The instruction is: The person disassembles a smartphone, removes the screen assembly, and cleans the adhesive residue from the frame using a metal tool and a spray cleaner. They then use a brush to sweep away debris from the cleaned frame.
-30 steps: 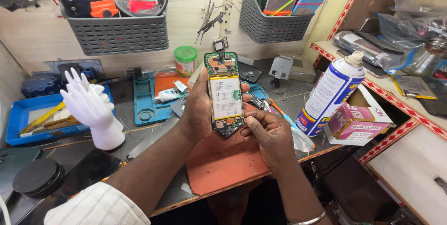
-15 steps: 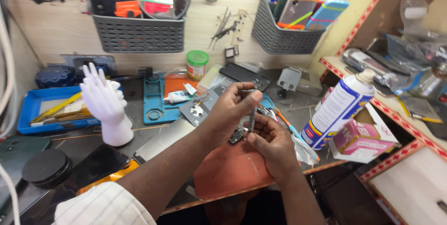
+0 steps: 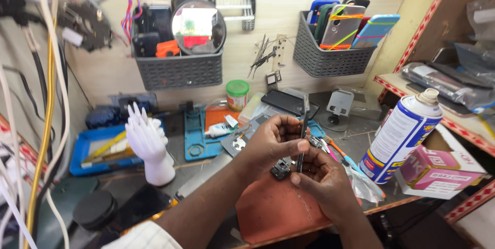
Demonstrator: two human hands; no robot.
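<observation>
Both hands hold an opened phone (image 3: 303, 134) upright over an orange work mat (image 3: 270, 210). It is turned edge-on to me, so it shows only as a thin dark strip. My left hand (image 3: 270, 143) grips its upper part with thumb and fingers. Below it, my right hand (image 3: 320, 183) holds the lower end. A small black part (image 3: 281, 169) sits just under my left hand, at the phone's lower end; whether it is attached I cannot tell.
A white model hand (image 3: 148, 143) stands left beside a blue tray (image 3: 82, 151). A spray can (image 3: 403, 135) and a pink box (image 3: 443, 169) stand right. Two grey wall baskets (image 3: 178, 73) (image 3: 330, 58) hold phones and cases. A green-lidded jar (image 3: 237, 94) stands behind.
The phone has turned from facing me, its board and battery showing, to edge-on. My view has shifted right and closer.
</observation>
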